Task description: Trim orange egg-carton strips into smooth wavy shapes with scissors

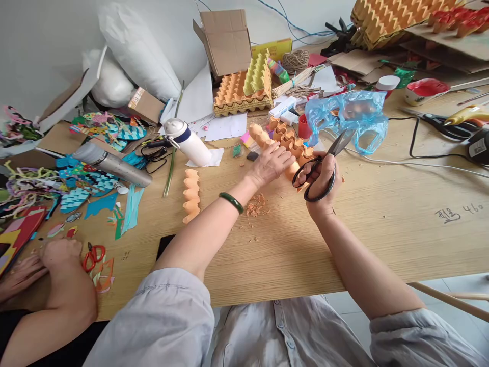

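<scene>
My right hand holds a pair of scissors by its black loop handles, the dark blades pointing up and away to the right. My left hand, below a dark green bangle, lies over an orange egg carton strip, its fingers curved across it; the thumb is hidden. Right behind that hand sits a wider orange egg carton piece, partly covered. Another cut egg carton strip lies on the table to the left. Orange paper scraps are scattered in front of my left hand.
A white bottle and a grey flask are at the left. Stacked egg trays and a blue plastic bag lie farther back. Another person's hand rests near red-handled scissors. Cables cross the right side.
</scene>
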The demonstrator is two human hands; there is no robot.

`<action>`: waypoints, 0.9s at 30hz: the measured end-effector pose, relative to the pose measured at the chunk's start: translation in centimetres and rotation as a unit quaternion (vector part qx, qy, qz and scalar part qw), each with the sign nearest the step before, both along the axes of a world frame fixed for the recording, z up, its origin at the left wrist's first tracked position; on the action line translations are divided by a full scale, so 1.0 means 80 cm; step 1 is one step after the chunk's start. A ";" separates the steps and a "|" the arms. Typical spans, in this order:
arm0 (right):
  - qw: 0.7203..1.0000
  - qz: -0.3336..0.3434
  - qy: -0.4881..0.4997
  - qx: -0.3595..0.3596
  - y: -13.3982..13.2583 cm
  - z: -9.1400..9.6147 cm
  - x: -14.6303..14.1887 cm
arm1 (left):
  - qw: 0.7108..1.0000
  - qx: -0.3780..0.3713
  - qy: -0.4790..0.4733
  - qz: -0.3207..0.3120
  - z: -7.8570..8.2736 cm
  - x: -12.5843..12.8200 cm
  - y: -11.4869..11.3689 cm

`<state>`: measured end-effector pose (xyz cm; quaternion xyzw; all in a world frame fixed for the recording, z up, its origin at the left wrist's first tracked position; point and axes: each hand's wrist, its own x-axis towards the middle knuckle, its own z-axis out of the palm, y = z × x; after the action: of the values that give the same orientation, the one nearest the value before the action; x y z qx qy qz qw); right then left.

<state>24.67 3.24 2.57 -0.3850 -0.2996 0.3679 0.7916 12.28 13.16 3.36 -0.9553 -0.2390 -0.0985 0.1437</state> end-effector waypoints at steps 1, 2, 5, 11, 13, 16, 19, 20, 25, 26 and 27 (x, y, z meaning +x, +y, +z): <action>1.000 -0.003 0.001 0.006 -0.001 0.002 0.000 | 1.000 0.001 -0.013 -0.005 0.004 -0.008 -0.003; 1.000 -0.007 0.000 0.010 -0.003 0.005 0.000 | 1.000 -0.001 -0.028 -0.006 0.007 -0.018 -0.007; 1.000 0.004 -0.012 0.015 -0.005 0.012 0.003 | 0.998 -0.017 -0.062 0.006 0.018 -0.048 -0.017; 0.992 0.102 -0.057 -0.045 -0.005 0.010 0.010 | 0.984 -0.114 -0.135 0.035 0.028 -0.097 -0.033; 0.985 0.101 -0.115 -0.076 -0.003 0.004 0.009 | 0.978 -0.142 -0.147 0.033 0.030 -0.104 -0.040; 0.970 0.142 -0.172 -0.095 -0.003 -0.002 0.008 | 0.968 -0.165 -0.185 0.041 0.036 -0.107 -0.052; 0.953 0.207 -0.193 -0.110 -0.005 -0.003 0.005 | 0.959 -0.181 -0.215 0.030 0.043 -0.103 -0.065; 0.947 0.231 -0.193 -0.112 -0.006 -0.002 0.003 | 0.956 -0.190 -0.221 0.026 0.044 -0.102 -0.068; 0.924 0.357 -0.121 -0.070 -0.012 -0.006 -0.010 | 0.932 -0.246 -0.265 0.030 0.043 -0.101 -0.077; 0.922 0.365 -0.107 -0.070 -0.013 -0.008 -0.014 | 0.935 -0.245 -0.257 0.028 0.042 -0.103 -0.078; 0.922 0.368 -0.096 -0.076 -0.013 -0.009 -0.017 | 0.938 -0.241 -0.248 0.027 0.041 -0.105 -0.080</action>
<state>23.30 2.18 1.81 -0.3401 -0.4659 0.6162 0.5362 3.88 6.75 6.64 -0.8997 -0.3089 -0.2684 -0.1519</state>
